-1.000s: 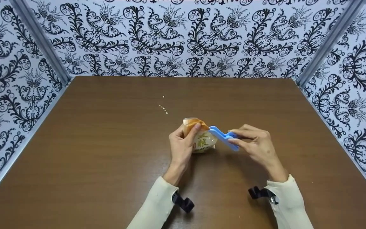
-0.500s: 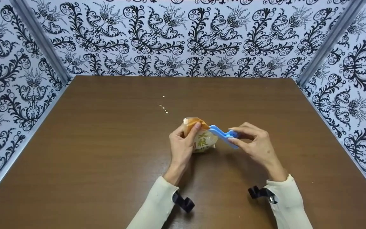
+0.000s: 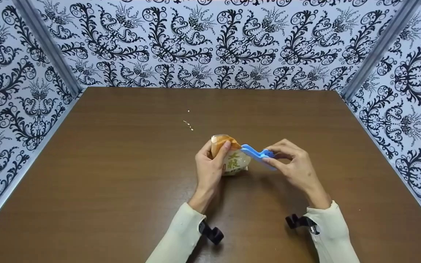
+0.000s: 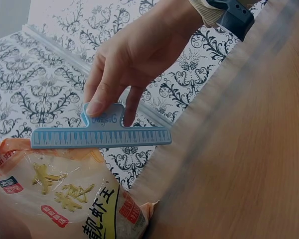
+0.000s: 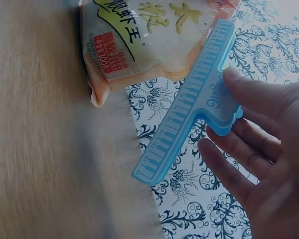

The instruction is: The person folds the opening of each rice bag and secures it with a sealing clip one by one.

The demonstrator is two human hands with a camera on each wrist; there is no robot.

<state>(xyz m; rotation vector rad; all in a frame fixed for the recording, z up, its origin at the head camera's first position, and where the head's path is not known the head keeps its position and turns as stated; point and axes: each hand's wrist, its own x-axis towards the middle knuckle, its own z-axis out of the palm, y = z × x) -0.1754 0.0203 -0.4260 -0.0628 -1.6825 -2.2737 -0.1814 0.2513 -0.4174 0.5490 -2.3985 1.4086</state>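
Note:
A plastic snack bag, orange and clear with gold lettering, stands on the table with its top folded over. My left hand grips that folded top, thumb in front. From the right, my right hand pinches the handle of a blue bag clip between thumb and fingers. In the left wrist view the long bar of the clip, printed with piano keys, lies along the upper edge of the bag. The right wrist view shows the clip with one end at the bag's edge and the other sticking out past it.
Small pale crumbs lie on the brown table beyond the bag. Patterned walls surround the table at the back and sides. Each wrist wears a black camera mount.
The clip's lower end has swung up slightly, and the right-hand fingers have shifted a little on its handle. The left hand and the bag stay nearly still.

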